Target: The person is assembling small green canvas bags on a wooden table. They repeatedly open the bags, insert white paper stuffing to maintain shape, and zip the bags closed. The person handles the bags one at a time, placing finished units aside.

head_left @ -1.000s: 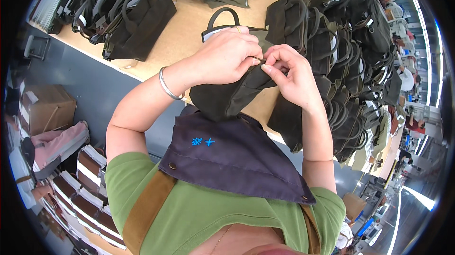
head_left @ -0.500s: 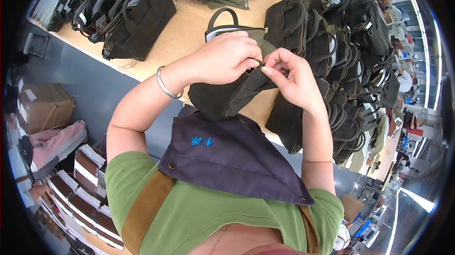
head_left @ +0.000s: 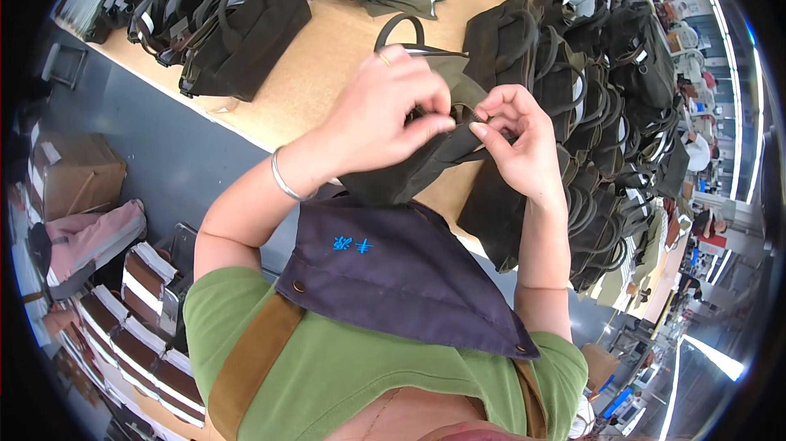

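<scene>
In front of me, a dark olive handbag [head_left: 393, 179] lies tilted at the table's near edge, its handle [head_left: 399, 25] standing up on the far side. My left hand [head_left: 401, 105], slightly blurred, is closed over the bag's upper edge with thumb and forefinger curled together; what lies under its fingers is hidden. At the opening, my right hand [head_left: 520, 142] pinches the bag's edge, where a thin brown toothed strip like a zipper shows by the fingertips. The two hands are a short way apart.
Finished-looking dark handbags [head_left: 246, 40] stand in a group at the far left of the tan table [head_left: 327, 48]. Many more bags [head_left: 581, 105] crowd the right side. A cardboard box [head_left: 82, 175] and stacked brown-and-white pieces [head_left: 147, 351] sit on the left. People work in the right background.
My hands have moved apart: the left has come nearer and turned, the right has shifted slightly right and down. The bag has moved a little to the right.
</scene>
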Tool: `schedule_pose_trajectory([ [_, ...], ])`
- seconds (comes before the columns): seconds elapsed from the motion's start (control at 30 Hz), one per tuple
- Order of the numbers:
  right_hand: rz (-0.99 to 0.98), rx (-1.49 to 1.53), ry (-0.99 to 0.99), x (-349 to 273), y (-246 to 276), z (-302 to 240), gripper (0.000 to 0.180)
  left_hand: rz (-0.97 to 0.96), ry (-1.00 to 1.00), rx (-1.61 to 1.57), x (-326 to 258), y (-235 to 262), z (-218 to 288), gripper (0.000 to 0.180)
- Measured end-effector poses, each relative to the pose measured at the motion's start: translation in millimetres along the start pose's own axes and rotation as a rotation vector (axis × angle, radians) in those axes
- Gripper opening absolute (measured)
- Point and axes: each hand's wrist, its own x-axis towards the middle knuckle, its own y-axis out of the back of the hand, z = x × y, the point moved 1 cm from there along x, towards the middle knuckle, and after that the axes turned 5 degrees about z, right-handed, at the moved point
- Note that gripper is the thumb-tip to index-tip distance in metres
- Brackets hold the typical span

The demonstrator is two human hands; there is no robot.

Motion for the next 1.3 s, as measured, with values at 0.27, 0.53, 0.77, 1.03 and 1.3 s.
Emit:
schedule_pose_trajectory([
  [0.27,0.017,-0.009,0.094,-8.5,2.9,-2.3,0.022,-0.046,0.064,-0.045,-10.9,-30.8,1.2,0.020],
  [0.53,0.046,-0.031,0.032,-12.8,1.5,-5.1,0.022,-0.049,0.198,-0.074,-20.9,-38.0,6.6,0.018],
  [0.77,0.052,-0.015,0.066,-12.8,-1.1,-10.4,0.022,-0.026,0.202,-0.162,-23.6,-36.4,8.3,0.014],
  [1.03,0.044,-0.094,0.062,-12.3,0.2,-10.0,0.021,0.104,0.215,-0.147,-27.0,-41.2,14.4,0.012],
  [1.3,-0.015,-0.048,0.077,-10.2,-1.1,-13.3,0.021,-0.004,0.295,-0.188,-27.2,-44.2,14.3,0.012],
])
